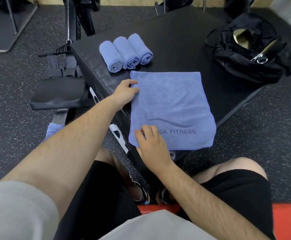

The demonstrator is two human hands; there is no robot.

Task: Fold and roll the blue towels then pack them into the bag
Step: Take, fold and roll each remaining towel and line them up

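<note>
Nearest me, the right hand had its fingers curled over the towel at its near-left corner and looked to be pinching the edge there. That end hung a little over the near edge of the worktop.

The towel lay flat and open, with its long axis running straight away from me, near edge to far. Soft, fuzzy blue microfibre, floppy, with a darker wave logo and lettering printed near my end.

Further up the same left edge, the left hand gripped the cloth just short of the far-left corner, thumb on top. So both hands were on the left long side and the whole towel spread out to their right. My guess is the next move is flipping that side over rightward to halve it lengthwise, and neither hand is better placed since each has a corner.

Past that, near the far-left edge, three rolls sat touching side by side, tight spirals facing me.

The bag was well apart at the far-right corner. It's black, slouchy fabric, with the mouth gaping open.
</note>
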